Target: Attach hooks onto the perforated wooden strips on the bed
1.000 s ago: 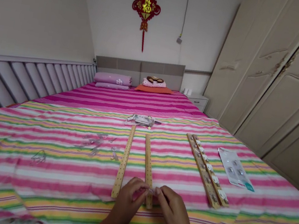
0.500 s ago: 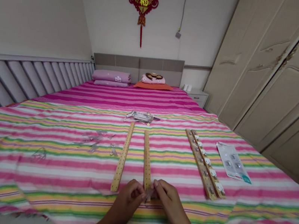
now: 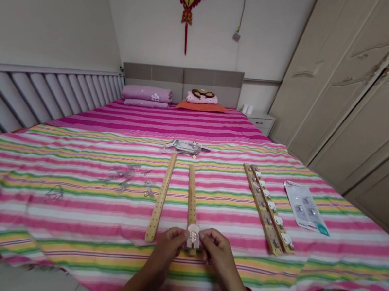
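Observation:
My left hand [image 3: 169, 246] and my right hand [image 3: 218, 253] pinch opposite edges of a small clear adhesive hook [image 3: 193, 238]. Its pale plate faces me, with a metal hook at its middle. Directly beneath it lies the near end of a perforated wooden strip [image 3: 192, 193]. A second perforated strip [image 3: 159, 204] rests left of the first, apart from my hands. Loose clear hooks [image 3: 126, 178] are scattered further left on the striped cloth.
To the right lie two wooden strips [image 3: 262, 208] fitted with hooks, some on white plates. A blister pack [image 3: 305, 210] sits beyond them. Clear plastic packaging [image 3: 186, 147] lies farther back. A bent wire piece [image 3: 55, 193] is at left on the striped cloth [image 3: 66, 228].
The small hook has turned so its pale plate faces me, and it sits slightly higher. Both hands now hold its two sides. The view has tilted slightly down.

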`<state>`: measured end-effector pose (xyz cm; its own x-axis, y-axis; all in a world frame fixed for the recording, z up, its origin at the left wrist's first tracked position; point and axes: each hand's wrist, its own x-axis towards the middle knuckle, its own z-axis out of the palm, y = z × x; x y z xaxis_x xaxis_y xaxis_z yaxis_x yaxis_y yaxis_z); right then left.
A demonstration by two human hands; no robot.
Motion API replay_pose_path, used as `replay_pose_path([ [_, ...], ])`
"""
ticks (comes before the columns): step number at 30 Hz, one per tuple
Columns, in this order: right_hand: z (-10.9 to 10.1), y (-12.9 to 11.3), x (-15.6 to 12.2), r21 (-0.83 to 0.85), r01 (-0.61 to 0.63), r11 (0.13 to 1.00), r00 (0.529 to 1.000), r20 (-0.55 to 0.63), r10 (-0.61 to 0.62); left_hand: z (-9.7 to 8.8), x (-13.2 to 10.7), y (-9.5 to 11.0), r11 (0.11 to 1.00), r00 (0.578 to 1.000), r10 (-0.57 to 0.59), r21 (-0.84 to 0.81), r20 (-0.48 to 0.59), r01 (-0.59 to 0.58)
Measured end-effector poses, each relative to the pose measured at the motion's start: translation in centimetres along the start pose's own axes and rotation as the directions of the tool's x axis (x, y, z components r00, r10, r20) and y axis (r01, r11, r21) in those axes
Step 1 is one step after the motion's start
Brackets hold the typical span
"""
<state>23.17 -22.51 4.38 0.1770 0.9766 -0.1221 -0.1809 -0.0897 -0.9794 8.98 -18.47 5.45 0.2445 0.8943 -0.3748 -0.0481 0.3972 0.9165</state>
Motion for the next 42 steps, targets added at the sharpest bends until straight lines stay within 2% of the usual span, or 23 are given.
replay_pose_path([
  [9,0.2,1.7,1.1,0.022,-0.019,1.000,0.996,-0.083,0.021,0.3,1.1,-1.0,0.983,0.985,0.150,0.120,-0.083,-0.139],
  [26,0.2,3.8,1.7,0.022,-0.005,1.000,0.991,-0.133,0.008,0.3,2.3,-3.1,0.985,0.982,0.154,0.100,-0.108,-0.143],
  [37,0.3,4.5,2.0,-0.018,-0.019,1.000,0.988,-0.155,0.016,0.3,2.9,-3.9,0.965,0.968,0.173,0.228,-0.180,-0.130],
  [42,0.3,4.6,2.1,-0.036,-0.033,0.999,0.989,-0.145,0.027,0.1,2.8,-4.2,0.935,0.960,0.236,0.304,-0.150,-0.182],
])
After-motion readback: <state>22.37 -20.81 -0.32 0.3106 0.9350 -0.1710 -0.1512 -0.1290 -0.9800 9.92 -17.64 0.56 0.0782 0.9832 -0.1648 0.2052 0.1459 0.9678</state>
